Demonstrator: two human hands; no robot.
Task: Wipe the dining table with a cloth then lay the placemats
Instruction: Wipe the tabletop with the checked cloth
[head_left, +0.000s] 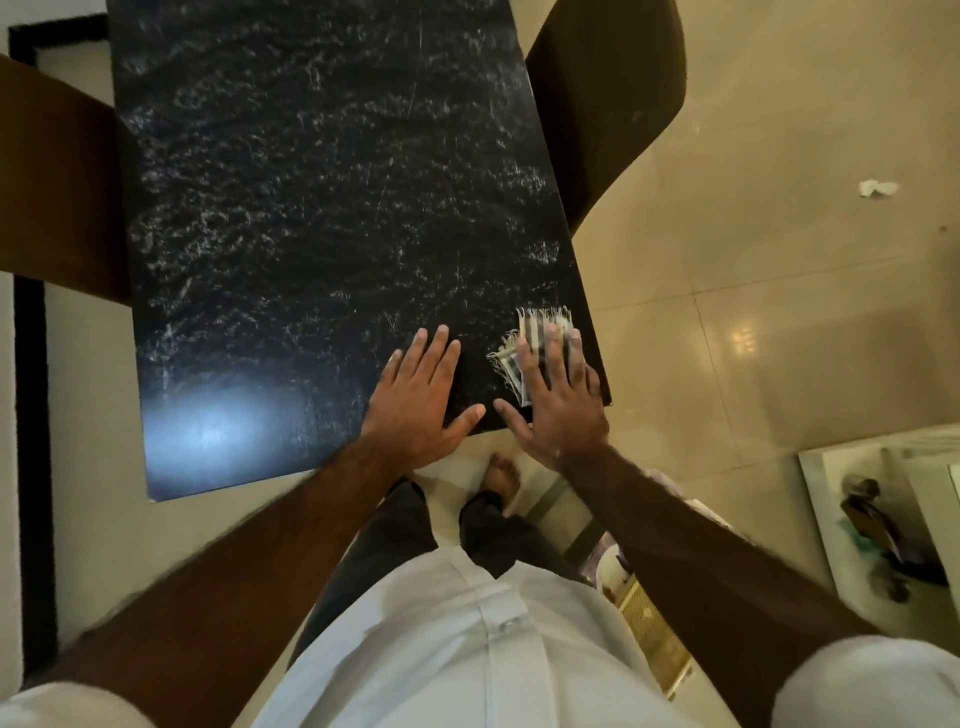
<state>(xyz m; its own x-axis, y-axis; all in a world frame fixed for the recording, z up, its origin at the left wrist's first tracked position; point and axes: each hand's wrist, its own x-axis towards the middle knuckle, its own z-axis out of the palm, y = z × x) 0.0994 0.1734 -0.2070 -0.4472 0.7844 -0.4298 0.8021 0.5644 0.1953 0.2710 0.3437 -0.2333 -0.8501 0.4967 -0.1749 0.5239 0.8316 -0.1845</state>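
The surface (322, 208) is polished black stone veined white, glossy enough to mirror a lamp. The cloth (540, 338) is woven, striped, with frayed fringe. Cream floor tiles (753, 291) shine smooth.

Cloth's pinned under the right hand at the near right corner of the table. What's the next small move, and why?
Probably sweep the right hand with the cloth leftward along the near edge. The cloth sits at the corner of the table, most of the dark top lies beyond it, and the left hand rests flat, bracing.

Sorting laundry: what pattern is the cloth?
Dark and pale stripes, whitish fringe on the cloth, head view.
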